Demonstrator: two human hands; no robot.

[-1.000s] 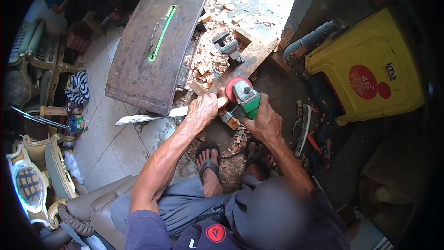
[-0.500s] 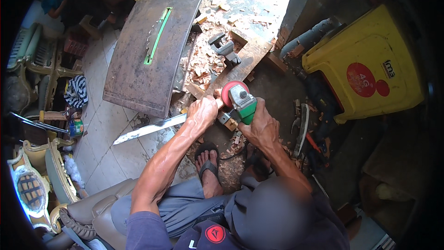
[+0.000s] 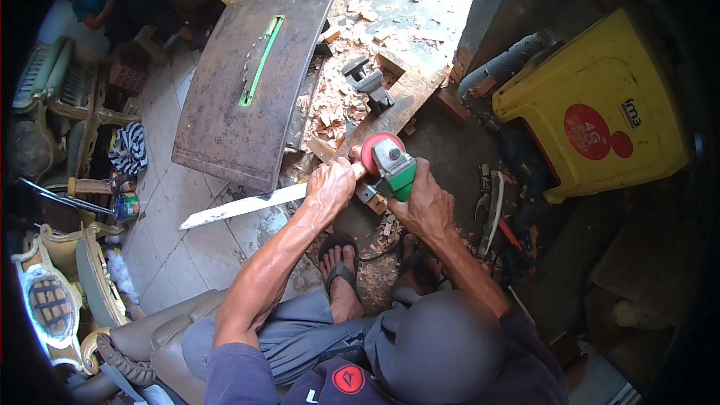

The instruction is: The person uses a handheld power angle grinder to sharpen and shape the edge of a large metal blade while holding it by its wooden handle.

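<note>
My left hand is closed around the wooden handle of a machete. Its long, bright blade sticks out to the left past my wrist. The handle's bare end meets or nearly meets the red disc of an angle grinder; whether they touch, I cannot tell. My right hand grips the grinder's green body. Just below the disc, a small wood block and a grey metal piece show beside my hands. Part of the handle is hidden under my left fingers.
A wooden bench beam carries a metal clamp, with wood chips around it. To the left stands a saw table with a toothed blade showing. A yellow plastic stool and tools lie right. Carved furniture frames stand far left.
The machete blade has tilted slightly, its far end now a little higher and further left. My left hand has shifted slightly; the grinder stays almost in place. The whole view has shifted a little.
</note>
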